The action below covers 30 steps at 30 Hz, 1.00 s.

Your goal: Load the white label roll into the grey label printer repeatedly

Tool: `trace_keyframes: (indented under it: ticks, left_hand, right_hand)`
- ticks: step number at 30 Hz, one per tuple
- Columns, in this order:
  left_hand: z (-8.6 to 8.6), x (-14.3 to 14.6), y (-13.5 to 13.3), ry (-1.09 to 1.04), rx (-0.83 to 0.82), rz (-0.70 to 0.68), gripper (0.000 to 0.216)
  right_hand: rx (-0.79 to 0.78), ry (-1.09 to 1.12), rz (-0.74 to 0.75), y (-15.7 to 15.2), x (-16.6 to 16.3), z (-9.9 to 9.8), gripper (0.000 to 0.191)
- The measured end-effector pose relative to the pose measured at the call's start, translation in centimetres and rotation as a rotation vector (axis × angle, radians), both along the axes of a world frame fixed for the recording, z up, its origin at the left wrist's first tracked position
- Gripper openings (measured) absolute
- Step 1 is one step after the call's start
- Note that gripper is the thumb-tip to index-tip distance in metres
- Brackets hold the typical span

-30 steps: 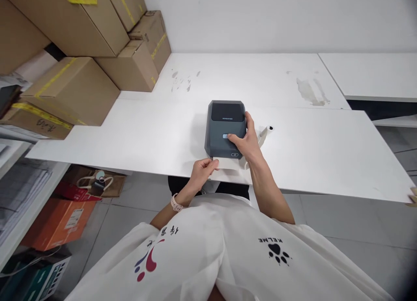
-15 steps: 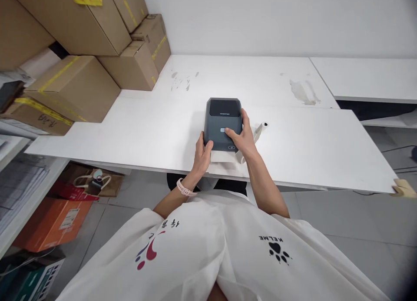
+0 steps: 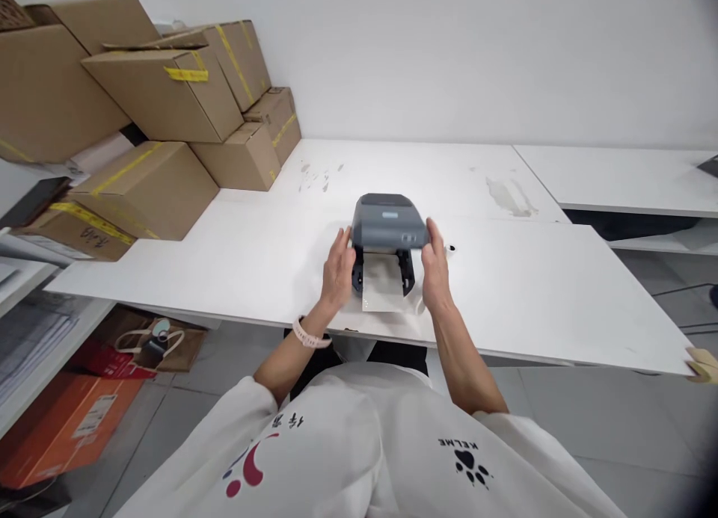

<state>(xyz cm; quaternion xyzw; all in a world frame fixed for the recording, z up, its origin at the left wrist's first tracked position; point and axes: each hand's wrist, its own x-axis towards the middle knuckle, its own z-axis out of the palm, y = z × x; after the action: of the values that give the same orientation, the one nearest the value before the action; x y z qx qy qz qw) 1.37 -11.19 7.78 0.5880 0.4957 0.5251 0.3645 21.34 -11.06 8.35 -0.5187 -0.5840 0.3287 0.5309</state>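
A dark grey label printer stands on the white table with its lid raised and tilted up. My left hand holds the lid's left edge, fingers along the side. On the opposite edge, my right hand grips the lid between thumb and fingers. Below the lid, the black inner frame shows, and a white paper strip lies out over the front. Just right of my right hand is the end of a small white roll, partly hidden by that hand.
Cardboard boxes with yellow tape are stacked on the left of the white table. A wall stands behind. At the lower left are a shelf with papers, a paper bag and an orange box on the floor.
The printer's lid has gone from closed to raised, baring the inside and more of the paper strip. My right thumb has left the top button, and both hands now hold the lid's sides.
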Motion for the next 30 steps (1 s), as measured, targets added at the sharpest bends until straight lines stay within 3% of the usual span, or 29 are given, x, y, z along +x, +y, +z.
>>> trace_keyframes:
  ticks: [2, 4, 7, 10, 13, 15, 17, 19, 22, 25, 27, 30]
  left_hand:
    - [1.9, -0.3, 3.1, 0.028, 0.082, 0.003, 0.054]
    - [2.8, -0.5, 5.7, 0.106, 0.085, 0.126, 0.048]
    - [2.3, -0.8, 7.4, 0.405, -0.138, 0.195, 0.053]
    - [0.9, -1.0, 7.3, 0.604, -0.368, 0.062, 0.062]
    - [0.0, -0.9, 7.2, 0.637, -0.447, -0.031, 0.058]
    - [-0.1, -0.7, 7.5, 0.661, -0.466, -0.029, 0.055]
    - [0.0, -0.5, 7.9, 0.707, -0.465, -0.010, 0.050]
    - [0.1, -0.2, 8.1, 0.754, -0.448, -0.004, 0.044]
    - [0.1, 0.0, 8.0, 0.791, -0.428, 0.001, 0.041]
    - [-0.3, -0.1, 7.8, 0.767, -0.423, 0.017, 0.040]
    - [-0.6, -0.2, 7.8, 0.739, -0.425, 0.023, 0.041]
    - [-0.7, -0.3, 7.7, 0.698, -0.425, 0.014, 0.044]
  right_hand:
    - [0.092, -0.089, -0.014, 3.2, -0.1, 2.1, 0.084]
    - [0.150, -0.145, -0.059, 7.1, -0.2, 3.9, 0.086]
    - [0.160, -0.212, -0.111, 12.6, -0.1, 5.4, 0.086]
    - [0.167, -0.317, -0.111, 15.5, 0.3, 6.1, 0.086]
    - [0.296, -0.434, -0.159, 14.7, 0.4, 6.7, 0.083]
    - [0.360, -0.519, -0.142, 13.0, -0.1, 7.0, 0.068]
    - [0.308, -0.644, 0.009, 11.5, -0.9, 6.8, 0.046]
    - [0.142, -0.853, 0.224, 10.9, -1.9, 5.9, 0.038]
    - [-0.117, -1.121, 0.431, 11.7, -3.3, 3.7, 0.057]
    - [-0.191, -1.172, 0.510, 13.0, -3.6, 2.4, 0.076]
    - [-0.181, -1.115, 0.586, 13.1, -2.6, 2.7, 0.080]
    - [-0.120, -0.824, 0.707, 12.2, 0.8, 4.8, 0.082]
